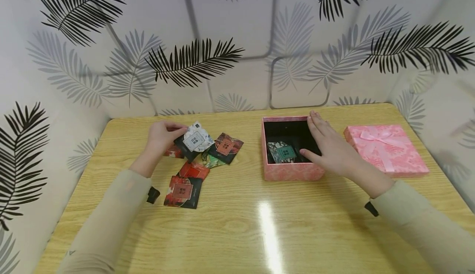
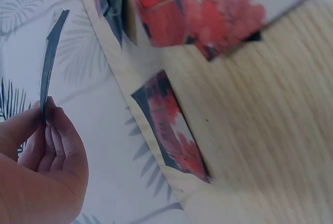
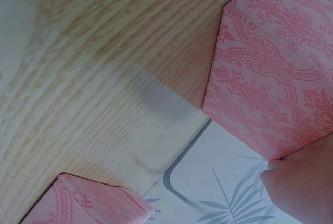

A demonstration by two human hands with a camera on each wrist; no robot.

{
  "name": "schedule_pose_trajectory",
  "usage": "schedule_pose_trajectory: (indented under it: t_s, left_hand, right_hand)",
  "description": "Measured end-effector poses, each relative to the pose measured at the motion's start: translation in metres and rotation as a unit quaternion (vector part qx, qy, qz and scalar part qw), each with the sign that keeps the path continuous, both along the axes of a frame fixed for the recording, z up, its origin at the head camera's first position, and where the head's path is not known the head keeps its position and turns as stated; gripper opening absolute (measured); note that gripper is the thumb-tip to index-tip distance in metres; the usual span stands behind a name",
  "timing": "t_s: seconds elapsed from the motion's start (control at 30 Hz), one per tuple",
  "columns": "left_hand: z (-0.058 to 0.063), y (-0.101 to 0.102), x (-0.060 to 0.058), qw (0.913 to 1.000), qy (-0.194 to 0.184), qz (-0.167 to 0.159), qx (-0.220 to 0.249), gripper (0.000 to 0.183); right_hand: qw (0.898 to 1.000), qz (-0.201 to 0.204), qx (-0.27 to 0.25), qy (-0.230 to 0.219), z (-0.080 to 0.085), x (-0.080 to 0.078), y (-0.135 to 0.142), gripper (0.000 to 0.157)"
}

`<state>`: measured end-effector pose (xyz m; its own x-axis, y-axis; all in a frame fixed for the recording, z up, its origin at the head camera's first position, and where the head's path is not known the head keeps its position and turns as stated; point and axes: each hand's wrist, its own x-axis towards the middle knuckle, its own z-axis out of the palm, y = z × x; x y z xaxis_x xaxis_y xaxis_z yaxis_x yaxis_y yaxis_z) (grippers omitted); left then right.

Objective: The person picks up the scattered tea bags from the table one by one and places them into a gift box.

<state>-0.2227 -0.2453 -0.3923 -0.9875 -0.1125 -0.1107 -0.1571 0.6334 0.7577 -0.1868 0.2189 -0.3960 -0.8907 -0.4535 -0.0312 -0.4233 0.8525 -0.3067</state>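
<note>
Left hand pinched a square white-and-black packet left of center, right hand kinda rested straight-fingered on a pink patterned box.

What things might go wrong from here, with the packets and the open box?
The left hand pinches the pale packet near its edge, so it might slip. The right hand rests on the box along its right side; a push could shift it. The green packet lies partly under the dark-red packet, so lifting one may drag the other.

Free lane between sachets and upright pink box
</note>
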Motion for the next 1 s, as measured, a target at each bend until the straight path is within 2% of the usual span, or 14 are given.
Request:
schedule_pose_trajectory:
  t_s: [0.2,0.43,0.77,1.0]
  left_hand:
    - [0.007,0.016,-0.002,0.9993,0.006,-0.016,0.032,0.028]
    - [0.014,0.035,-0.005,0.9962,-0.006,-0.028,0.083,0.026]
    - [0.029,0.061,-0.006,0.9957,-0.011,-0.058,0.072,0.027]
    - [0.036,0.079,-0.005,0.9918,-0.006,-0.084,0.096,0.026]
  right_hand:
    - [1.000,-0.001,0.004,0.001,-0.001,-0.001,0.000,0.097]
    - [1.000,0.000,0.001,0.001,0.000,-0.001,0.001,0.097]
    - [1.000,0.002,-0.001,0.004,0.000,-0.001,0.001,0.097]
    - [1.000,0.004,-0.001,0.007,-0.001,-0.001,0.001,0.097]
